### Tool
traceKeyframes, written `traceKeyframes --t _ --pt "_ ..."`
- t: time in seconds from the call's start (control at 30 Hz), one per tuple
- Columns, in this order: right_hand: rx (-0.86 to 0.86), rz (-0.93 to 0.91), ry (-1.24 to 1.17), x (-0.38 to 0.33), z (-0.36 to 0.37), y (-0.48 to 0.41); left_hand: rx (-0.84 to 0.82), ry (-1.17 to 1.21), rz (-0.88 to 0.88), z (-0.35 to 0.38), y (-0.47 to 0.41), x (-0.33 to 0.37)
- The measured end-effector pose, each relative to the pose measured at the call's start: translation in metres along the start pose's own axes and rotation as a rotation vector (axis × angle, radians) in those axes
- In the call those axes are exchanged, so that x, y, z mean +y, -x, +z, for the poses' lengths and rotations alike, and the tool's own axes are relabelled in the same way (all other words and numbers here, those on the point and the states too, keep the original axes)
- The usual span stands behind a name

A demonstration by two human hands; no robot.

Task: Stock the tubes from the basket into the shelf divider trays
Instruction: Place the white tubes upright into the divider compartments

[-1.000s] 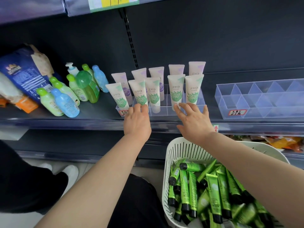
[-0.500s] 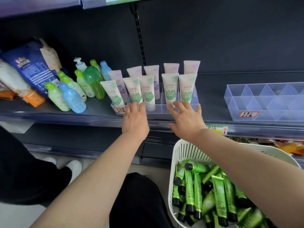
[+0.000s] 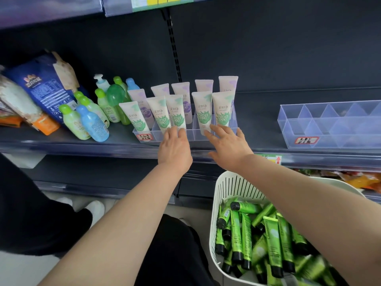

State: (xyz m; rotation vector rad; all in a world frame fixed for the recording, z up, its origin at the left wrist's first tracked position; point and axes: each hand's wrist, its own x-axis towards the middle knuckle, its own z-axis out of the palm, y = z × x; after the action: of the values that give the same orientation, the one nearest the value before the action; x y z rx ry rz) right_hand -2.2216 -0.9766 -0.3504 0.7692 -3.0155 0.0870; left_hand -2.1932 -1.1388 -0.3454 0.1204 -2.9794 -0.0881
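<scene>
**A:** Status, big to small?

**B:** A dark shelf [image 3: 61, 141] runs across your view. A white slotted basket [image 3: 226, 182] sits low on your right, below the shelf edge and under your right forearm. A blue bag [image 3: 41, 89] leans at the shelf's far left.

**A:** Trays?

**B:** There are two clear divider trays on the shelf. The right tray [image 3: 329, 129] has a red-bordered label on its front and is well apart from both grips. The middle tray [image 3: 191, 135] holds pale tubes [image 3: 221, 108] standing cap-down in two rows. Small bottles [image 3: 92, 124] stand just left of it.

**A:** Grips?

**B:** Your left grip [image 3: 175, 149] has its fingers straight and close together, tips at the middle tray's front wall. Your right grip [image 3: 228, 149] has its fingers spread, tips at the same wall by the two rightmost front tubes. Neither is pinching anything.

**A:** Task tubes?

**B:** The green tubes [image 3: 236, 234] have black caps and lie piled loose in the basket. They're below and to the right of both grips, well apart from them.
</scene>
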Motion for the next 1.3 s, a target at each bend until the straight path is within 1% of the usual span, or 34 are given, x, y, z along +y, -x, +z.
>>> traceKeyframes --t 0.2,0.33,0.47,0.6,0.7,0.8,0.93,1.07,1.3 --pt "0.093 0.028 -0.008 0.022 -0.007 0.033 0.004 -0.011 0.076 -0.01 0.004 0.036" --pt "0.126 0.085 0.01 0.057 -0.01 0.065 0.016 0.035 0.206 -0.013 0.009 0.079" --pt "0.122 0.222 0.031 0.105 -0.015 0.1 -0.017 0.078 0.328 -0.013 0.009 0.132" --pt "0.101 0.376 0.06 0.156 -0.019 0.134 -0.087 0.114 0.432 -0.011 0.011 0.19" --pt "0.068 0.471 0.08 0.184 -0.017 0.153 -0.103 0.113 0.512 -0.006 0.013 0.226" --pt "0.039 0.527 0.068 0.2 -0.015 0.165 -0.109 0.063 0.559 -0.001 0.015 0.248" --pt "0.033 0.528 0.01 0.201 -0.015 0.167 -0.144 0.001 0.54 0.002 0.013 0.247" --pt "0.112 0.49 -0.027 0.184 -0.02 0.152 -0.141 0.002 0.487 -0.003 0.01 0.229" --pt "0.159 0.339 -0.045 0.141 -0.023 0.121 -0.11 -0.119 0.372 -0.015 0.008 0.178"
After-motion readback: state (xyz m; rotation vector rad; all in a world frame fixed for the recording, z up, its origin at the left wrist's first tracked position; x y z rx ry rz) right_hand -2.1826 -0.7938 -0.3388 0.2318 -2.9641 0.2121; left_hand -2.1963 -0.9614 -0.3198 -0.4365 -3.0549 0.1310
